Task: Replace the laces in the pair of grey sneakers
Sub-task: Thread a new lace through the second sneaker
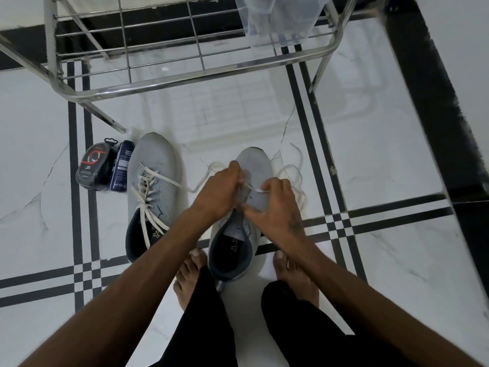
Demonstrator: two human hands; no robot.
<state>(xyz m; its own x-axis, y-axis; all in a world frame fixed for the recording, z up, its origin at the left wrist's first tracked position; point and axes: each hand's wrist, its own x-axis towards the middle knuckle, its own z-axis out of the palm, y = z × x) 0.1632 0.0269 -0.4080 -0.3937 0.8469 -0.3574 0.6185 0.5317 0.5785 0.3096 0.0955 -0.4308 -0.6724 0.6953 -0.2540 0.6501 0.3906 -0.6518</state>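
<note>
Two grey sneakers stand on the white floor. The left sneaker (152,181) carries a loose white lace (148,192) through its eyelets. The right sneaker (254,165) sits between my bare feet, its eyelets mostly bare. My left hand (221,190) pinches the white lace at the shoe's left eyelet row. My right hand (274,198) pinches the lace tip (258,190) over the tongue. Loops of that lace (293,170) trail on the floor to the right of the shoe.
A black packet (92,165) and a dark blue box (120,165) lie left of the left sneaker. A steel wire rack (185,83) stands beyond the shoes, with a plastic bag (275,19) on it. A black strip (434,102) borders the floor at right.
</note>
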